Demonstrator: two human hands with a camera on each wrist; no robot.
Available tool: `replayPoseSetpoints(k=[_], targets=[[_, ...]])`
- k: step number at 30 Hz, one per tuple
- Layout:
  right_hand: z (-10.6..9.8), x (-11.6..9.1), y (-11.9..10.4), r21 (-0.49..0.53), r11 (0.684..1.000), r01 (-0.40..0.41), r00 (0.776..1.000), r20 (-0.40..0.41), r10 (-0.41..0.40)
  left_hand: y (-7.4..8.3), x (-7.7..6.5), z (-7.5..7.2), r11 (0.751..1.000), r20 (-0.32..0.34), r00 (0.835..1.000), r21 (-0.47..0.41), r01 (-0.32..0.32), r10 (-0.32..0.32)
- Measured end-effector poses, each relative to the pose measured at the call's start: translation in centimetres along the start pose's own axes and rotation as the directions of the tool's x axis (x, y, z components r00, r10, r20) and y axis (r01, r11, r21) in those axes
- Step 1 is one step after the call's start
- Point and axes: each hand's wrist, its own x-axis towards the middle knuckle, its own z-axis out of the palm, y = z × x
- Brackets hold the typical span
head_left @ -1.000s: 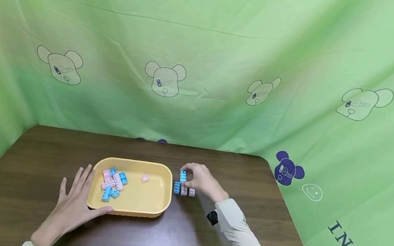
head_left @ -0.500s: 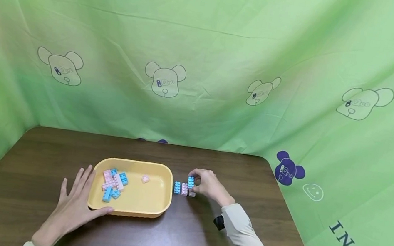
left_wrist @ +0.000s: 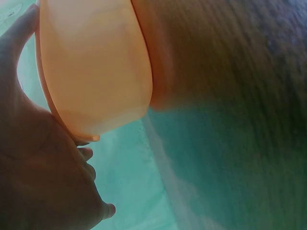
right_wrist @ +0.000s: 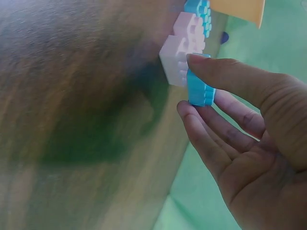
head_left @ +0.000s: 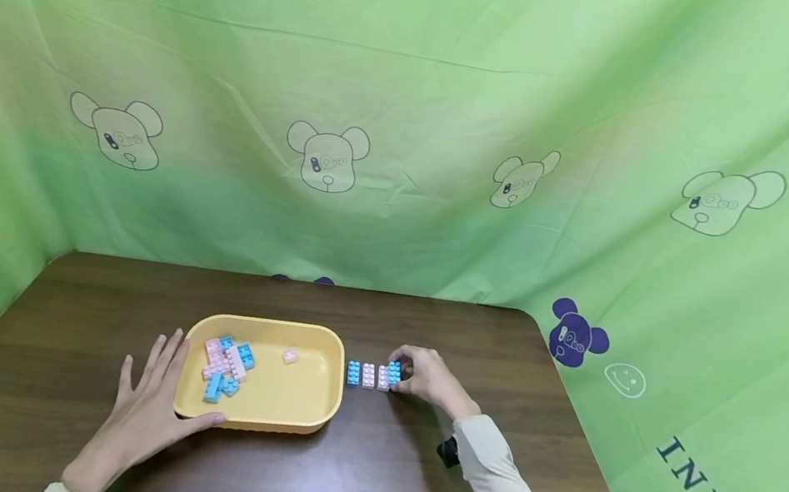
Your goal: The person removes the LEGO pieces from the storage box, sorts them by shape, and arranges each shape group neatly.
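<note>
Between thumb and fingertips, my right hand [head_left: 432, 382] pinches a blue toy building brick [head_left: 394, 373] at the right end of a short row. In the right wrist view this blue brick [right_wrist: 198, 88] is above the table, its studs facing the fingers' side, close by the nearest pink brick [right_wrist: 171, 60]. The row also has a second pink brick [head_left: 368, 375] and another blue brick [head_left: 353, 372] at its left end. My left hand [head_left: 140, 412] lies with fingers spread and straight along the left side of a yellow tray [head_left: 298, 413], its thumb at the near rim.
Inside the tray, a cluster of pink and blue bricks [head_left: 226, 365] lies to the left, and one small pink brick [head_left: 290, 356] sits apart. The brown wooden table [head_left: 361, 485] is backed by a green printed curtain [head_left: 413, 223].
My right hand has carried the blue brick rightward and lower, from above the row's middle to its right end. My left hand stays at the tray.
</note>
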Motion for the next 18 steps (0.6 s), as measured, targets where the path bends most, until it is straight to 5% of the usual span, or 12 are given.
replayPoseSetpoints(k=[7, 18], targets=[[0.1, -0.6, 0.7, 0.018, 0.998, -0.052, 0.998, -0.026, 0.053, 0.0, 0.0, 0.0, 1.000, -0.004, 1.000, -0.006, -0.005, 0.005], [0.7, -1.1, 1.8, -0.060, 0.998, -0.020, 0.999, -0.043, 0.017, 0.0, -0.1, 0.1, 1.000, -0.001, 1.000, -0.001, -0.004, 0.004]])
